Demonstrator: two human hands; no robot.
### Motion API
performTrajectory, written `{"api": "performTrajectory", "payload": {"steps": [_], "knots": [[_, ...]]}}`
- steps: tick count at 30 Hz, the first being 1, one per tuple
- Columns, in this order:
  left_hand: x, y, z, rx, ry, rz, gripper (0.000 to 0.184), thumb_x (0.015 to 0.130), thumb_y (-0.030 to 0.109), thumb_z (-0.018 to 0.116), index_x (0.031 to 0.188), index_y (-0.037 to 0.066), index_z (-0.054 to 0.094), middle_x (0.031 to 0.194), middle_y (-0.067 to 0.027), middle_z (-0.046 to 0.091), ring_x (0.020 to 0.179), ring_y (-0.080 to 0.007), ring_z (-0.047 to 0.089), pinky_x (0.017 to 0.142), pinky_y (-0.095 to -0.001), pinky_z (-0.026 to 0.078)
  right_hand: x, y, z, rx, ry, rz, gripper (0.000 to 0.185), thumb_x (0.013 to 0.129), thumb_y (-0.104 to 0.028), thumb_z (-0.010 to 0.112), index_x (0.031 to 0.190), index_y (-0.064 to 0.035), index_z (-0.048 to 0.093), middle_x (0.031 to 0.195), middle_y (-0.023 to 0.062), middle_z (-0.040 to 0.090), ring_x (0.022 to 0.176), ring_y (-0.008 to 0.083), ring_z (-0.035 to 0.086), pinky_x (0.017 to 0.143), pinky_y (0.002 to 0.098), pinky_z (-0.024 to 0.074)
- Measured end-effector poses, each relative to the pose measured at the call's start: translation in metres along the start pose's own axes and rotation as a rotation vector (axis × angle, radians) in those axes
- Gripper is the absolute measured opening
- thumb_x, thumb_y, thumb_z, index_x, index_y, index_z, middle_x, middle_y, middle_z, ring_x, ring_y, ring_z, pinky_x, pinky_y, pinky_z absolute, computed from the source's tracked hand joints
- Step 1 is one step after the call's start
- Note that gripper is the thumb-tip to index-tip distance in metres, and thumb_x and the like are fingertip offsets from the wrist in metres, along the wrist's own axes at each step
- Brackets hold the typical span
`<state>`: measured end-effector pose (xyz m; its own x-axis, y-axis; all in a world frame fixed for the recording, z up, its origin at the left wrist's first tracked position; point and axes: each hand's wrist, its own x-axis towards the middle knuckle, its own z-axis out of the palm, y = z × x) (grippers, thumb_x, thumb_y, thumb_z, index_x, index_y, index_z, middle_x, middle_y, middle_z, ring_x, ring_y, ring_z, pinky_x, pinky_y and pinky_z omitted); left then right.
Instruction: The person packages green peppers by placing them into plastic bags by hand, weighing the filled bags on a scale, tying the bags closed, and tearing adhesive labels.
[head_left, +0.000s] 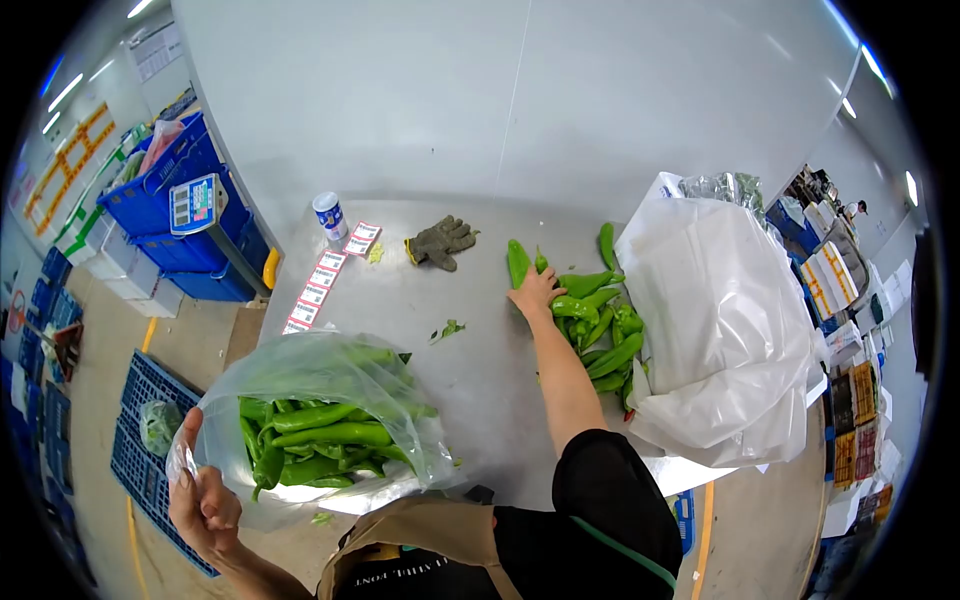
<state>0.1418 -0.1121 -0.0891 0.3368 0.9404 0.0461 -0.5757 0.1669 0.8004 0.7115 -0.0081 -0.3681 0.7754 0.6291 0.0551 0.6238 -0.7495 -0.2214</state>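
My left hand (205,505) is closed on the rim of a clear plastic bag (400,385). The bag lies open on the table's near left side, with many long green peppers (335,432) inside. On the right of the table, my right hand (538,292) reaches into a loose pile of green peppers (598,325). Its fingers curl over a green pepper (517,262) at the pile's left edge; the palm side is hidden. Beside the pile stands a large white plastic bag (715,320), its contents mostly covered.
A grey work glove (441,243), a strip of printed labels (316,291) and a blue-and-white can (328,216) are on the metal table (480,390). Leaf scraps (448,331) lie mid-table. Blue crates (190,225), a scale display (197,204) and a blue pallet (140,400) stand left.
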Motion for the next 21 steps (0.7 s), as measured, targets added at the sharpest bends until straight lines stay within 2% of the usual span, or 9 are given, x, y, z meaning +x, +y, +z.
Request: {"api": "performTrajectory", "payload": {"steps": [5,6,9,10,13,14,17,18,21], "knots": [[0.005,-0.001,-0.006,0.003,-0.029,0.007,0.064,0.094,0.022,0.046,0.142,0.001,0.009,0.050,0.0025,0.036,0.033,-0.0026,0.027,0.028,-0.0188,0.022,-0.041,0.018,0.005,-0.012,0.053,-0.145,0.072,0.059,-0.025,0.075,0.121,-0.0056,0.045,0.115,0.0239,0.036,0.108,0.0431,0.038,0.094,0.0561,0.0299],[0.006,-0.002,-0.007,-0.016,-0.038,-0.001,0.063,0.094,0.020,0.045,0.142,0.001,0.008,0.051,0.0015,0.036,0.033,-0.0028,0.025,0.029,-0.0190,0.021,-0.054,0.022,0.008,0.043,0.119,-0.217,0.074,0.056,-0.020,0.074,0.122,-0.0060,0.044,0.112,0.0243,0.037,0.102,0.0414,0.040,0.093,0.0489,0.0328],[0.007,-0.001,-0.006,-0.055,-0.041,-0.021,0.061,0.095,0.018,0.042,0.142,0.001,0.007,0.052,-0.0004,0.036,0.034,-0.0030,0.022,0.030,-0.0196,0.020,-0.097,0.020,-0.020,0.254,0.046,-0.349,0.076,0.056,-0.016,0.074,0.125,-0.0060,0.043,0.111,0.0241,0.037,0.104,0.0404,0.040,0.092,0.0467,0.0345],[0.008,-0.001,-0.004,-0.058,-0.043,-0.031,0.061,0.095,0.017,0.041,0.142,0.000,0.007,0.052,-0.0005,0.037,0.034,-0.0029,0.022,0.030,-0.0196,0.021,-0.107,0.019,-0.027,0.359,0.115,-0.408,0.076,0.057,-0.012,0.072,0.126,-0.0057,0.041,0.107,0.0208,0.043,0.100,0.0377,0.046,0.086,0.0428,0.0409],[0.008,0.001,0.003,-0.045,-0.044,-0.051,0.060,0.095,0.017,0.041,0.142,0.000,0.009,0.052,0.0004,0.036,0.034,-0.0025,0.024,0.030,-0.0185,0.020,-0.125,0.013,-0.056,0.986,0.005,-0.281,0.073,0.058,-0.009,0.070,0.125,-0.0045,0.041,0.103,0.0161,0.049,0.091,0.0347,0.052,0.079,0.0388,0.0458],[0.009,0.001,0.004,-0.029,-0.053,-0.047,0.058,0.095,0.017,0.041,0.142,0.000,0.011,0.051,0.0013,0.036,0.034,-0.0021,0.025,0.029,-0.0178,0.020,-0.133,0.009,-0.070,1.369,-0.200,-0.145,0.071,0.059,-0.013,0.070,0.124,-0.0058,0.043,0.100,0.0130,0.054,0.086,0.0318,0.056,0.079,0.0387,0.0479],[0.010,0.002,0.011,-0.006,-0.034,-0.050,0.058,0.093,0.017,0.042,0.142,0.000,0.015,0.050,0.0024,0.034,0.034,-0.0021,0.025,0.030,-0.0174,0.019,-0.156,-0.009,-0.107,2.072,-0.492,-0.181,0.070,0.061,-0.021,0.071,0.124,-0.0077,0.044,0.101,0.0141,0.054,0.095,0.0320,0.055,0.084,0.0436,0.0468],[0.009,0.002,0.013,-0.004,-0.017,-0.050,0.059,0.092,0.018,0.044,0.141,0.000,0.016,0.049,0.0025,0.032,0.034,-0.0024,0.025,0.031,-0.0176,0.018,-0.167,-0.019,-0.122,2.187,-0.622,-0.252,0.071,0.063,-0.029,0.071,0.125,-0.0062,0.043,0.107,0.0153,0.052,0.100,0.0324,0.054,0.087,0.0477,0.0454],[0.010,0.003,0.017,-0.029,-0.023,-0.071,0.058,0.092,0.018,0.045,0.141,0.001,0.020,0.050,0.0035,0.033,0.035,-0.0019,0.025,0.032,-0.0173,0.018,-0.201,-0.058,-0.160,2.197,-0.885,-0.676,0.069,0.065,-0.027,0.071,0.123,-0.0029,0.042,0.104,0.0148,0.054,0.096,0.0330,0.056,0.083,0.0440,0.0466]]}}
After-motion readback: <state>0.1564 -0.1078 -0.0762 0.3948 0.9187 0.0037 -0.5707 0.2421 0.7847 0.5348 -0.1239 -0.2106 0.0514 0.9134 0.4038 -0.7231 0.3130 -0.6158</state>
